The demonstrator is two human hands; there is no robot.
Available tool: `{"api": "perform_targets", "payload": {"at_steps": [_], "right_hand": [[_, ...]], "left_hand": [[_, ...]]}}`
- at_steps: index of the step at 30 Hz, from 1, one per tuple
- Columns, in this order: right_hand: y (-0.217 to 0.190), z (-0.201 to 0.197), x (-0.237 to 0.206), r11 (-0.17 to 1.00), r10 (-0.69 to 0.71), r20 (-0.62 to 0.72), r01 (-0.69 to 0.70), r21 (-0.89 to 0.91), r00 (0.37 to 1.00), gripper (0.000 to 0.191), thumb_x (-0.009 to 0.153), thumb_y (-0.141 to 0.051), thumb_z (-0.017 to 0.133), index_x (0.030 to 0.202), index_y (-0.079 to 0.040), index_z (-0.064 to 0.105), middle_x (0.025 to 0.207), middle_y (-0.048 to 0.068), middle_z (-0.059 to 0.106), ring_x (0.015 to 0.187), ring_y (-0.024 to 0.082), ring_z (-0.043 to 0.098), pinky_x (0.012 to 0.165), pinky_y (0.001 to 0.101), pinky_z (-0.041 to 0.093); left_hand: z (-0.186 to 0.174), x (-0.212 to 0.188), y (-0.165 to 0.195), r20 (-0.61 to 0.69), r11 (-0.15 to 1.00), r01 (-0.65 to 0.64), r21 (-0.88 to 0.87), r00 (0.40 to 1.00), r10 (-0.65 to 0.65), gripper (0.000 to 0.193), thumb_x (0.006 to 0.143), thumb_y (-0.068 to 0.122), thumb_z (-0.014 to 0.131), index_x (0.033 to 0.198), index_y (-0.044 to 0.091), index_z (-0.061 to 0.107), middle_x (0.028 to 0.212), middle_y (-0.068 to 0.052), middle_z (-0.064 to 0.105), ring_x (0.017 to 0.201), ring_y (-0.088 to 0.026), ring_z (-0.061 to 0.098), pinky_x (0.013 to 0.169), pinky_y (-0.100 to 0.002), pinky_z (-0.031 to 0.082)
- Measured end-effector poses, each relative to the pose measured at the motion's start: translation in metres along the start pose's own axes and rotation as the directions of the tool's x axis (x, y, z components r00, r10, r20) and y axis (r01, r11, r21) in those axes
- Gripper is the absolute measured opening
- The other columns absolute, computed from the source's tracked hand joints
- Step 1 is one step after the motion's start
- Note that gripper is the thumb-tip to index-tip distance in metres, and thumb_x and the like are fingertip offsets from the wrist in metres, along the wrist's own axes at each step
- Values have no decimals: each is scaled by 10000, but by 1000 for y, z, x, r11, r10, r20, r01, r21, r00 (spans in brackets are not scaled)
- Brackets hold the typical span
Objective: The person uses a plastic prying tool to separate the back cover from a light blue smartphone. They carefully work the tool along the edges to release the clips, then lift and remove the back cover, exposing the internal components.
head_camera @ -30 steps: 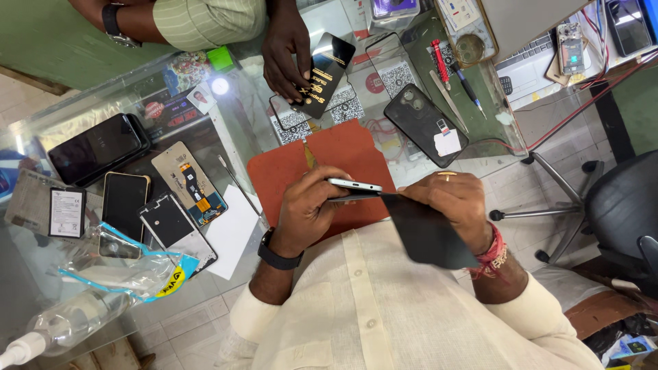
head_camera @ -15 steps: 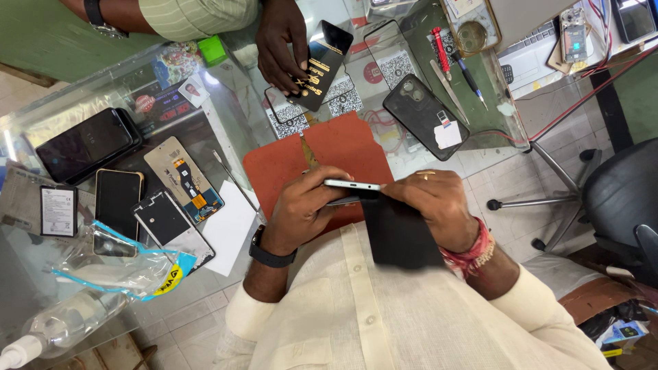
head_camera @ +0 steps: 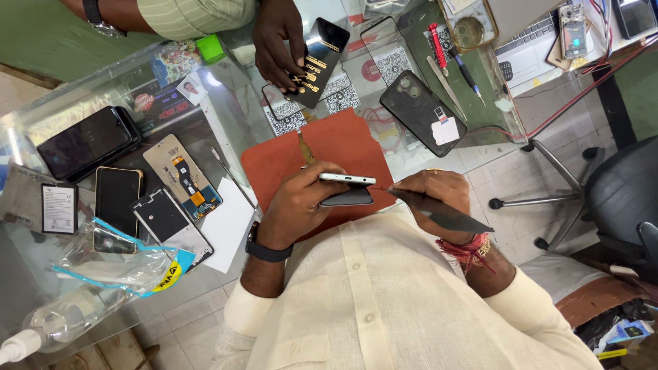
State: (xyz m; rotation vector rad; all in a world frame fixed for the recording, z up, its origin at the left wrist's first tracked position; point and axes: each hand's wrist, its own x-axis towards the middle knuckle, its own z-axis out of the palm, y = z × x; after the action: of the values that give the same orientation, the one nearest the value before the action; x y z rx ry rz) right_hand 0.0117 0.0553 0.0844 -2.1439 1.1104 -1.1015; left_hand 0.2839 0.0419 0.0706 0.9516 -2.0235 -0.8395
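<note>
While the left hand [head_camera: 301, 202] fingers pinch the phone [head_camera: 346, 179] edge, the right hand [head_camera: 432, 195] fingers, pressed together, grip a dark panel [head_camera: 442, 214]; careless pulling could crack it.

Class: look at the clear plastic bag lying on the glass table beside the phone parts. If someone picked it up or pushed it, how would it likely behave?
The bag is thin, crinkled film, so it would probably flop and sag rather than hold its shape. It looks nearly flat, so it is likely very light and may slide easily on the glass table if pushed. Its glossy surface suggests it could be slippery to pinch.
</note>
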Motion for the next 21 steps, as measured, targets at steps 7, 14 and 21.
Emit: {"api": "perform_targets", "payload": {"at_steps": [7, 14, 21], "right_hand": [[-4, 14, 1, 997, -81, -53, 80, -7, 995, 184, 824, -6, 859, 885, -23, 686, 816, 105, 734, 721, 238, 744, 630, 322, 565], [-11, 15, 1, 994, -100, -36, 102, 28, 994, 209, 816, 17, 853, 871, -19, 654, 815, 124, 741, 743, 239, 766, 661, 321, 598], [-22, 8, 8, 993, -111, 9, 110, 51, 994, 189, 796, 55, 814, 877, 7, 650, 808, 153, 730, 752, 277, 764, 680, 356, 602]], "left_hand": [[-1, -1, 10, -6, 999, 8, 37, 1000, -7, 250, 761, -94, 762, 987, 12, 751, 1172, -72, 663, 1049, -245, 701, 892, -335, 580], [1, -5, 14, -5, 999, 7, 52, 1000, -7, 243, 759, -52, 792, 988, 16, 748, 1194, -73, 642, 1056, -230, 694, 911, -344, 573], [1, -7, 14, 6, 999, -7, 51, 1000, 6, 303, 748, 2, 851, 1034, 23, 755, 1221, -58, 639, 1050, -219, 697, 903, -338, 566]]}}
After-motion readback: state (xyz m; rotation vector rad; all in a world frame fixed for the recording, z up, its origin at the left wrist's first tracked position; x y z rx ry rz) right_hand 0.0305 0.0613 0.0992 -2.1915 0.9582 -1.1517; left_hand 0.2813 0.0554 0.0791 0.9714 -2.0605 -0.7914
